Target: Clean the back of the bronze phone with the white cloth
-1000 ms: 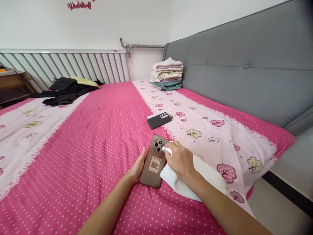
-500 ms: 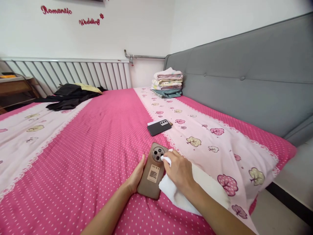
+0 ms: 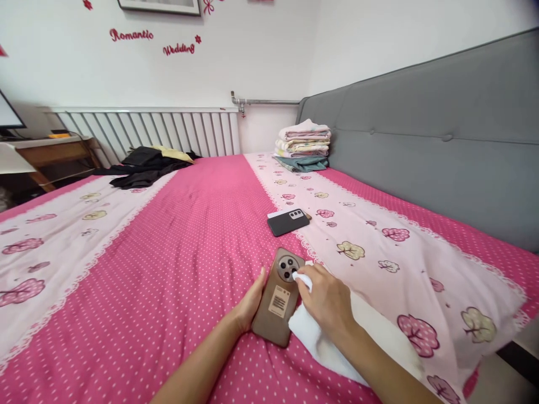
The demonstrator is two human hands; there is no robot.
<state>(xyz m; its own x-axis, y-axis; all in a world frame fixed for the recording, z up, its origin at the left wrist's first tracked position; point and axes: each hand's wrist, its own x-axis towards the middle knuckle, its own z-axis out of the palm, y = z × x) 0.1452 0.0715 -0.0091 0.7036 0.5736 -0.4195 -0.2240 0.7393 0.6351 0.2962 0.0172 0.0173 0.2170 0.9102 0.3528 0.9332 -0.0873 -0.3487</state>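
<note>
A brown smartphone lies back side up, tilted, with a round camera module and a paper label on its back. My left hand holds its left edge, thumb along the side, the other fingers hidden. My right hand pinches a bit of white cloth against the right side of the camera module. A larger white cloth spreads under my right wrist and forearm; whether the pinched bit belongs to it is hidden by the hand.
Beyond the phone, a black phone lies over something white and brown. Folded cloths are stacked by the grey headboard. Dark clothes lie at the bed's far left, near a white radiator and a desk.
The whole view has shifted, so everything sits farther right and slightly lower. Both hands keep their hold, and the pinched cloth is still at the camera module.
</note>
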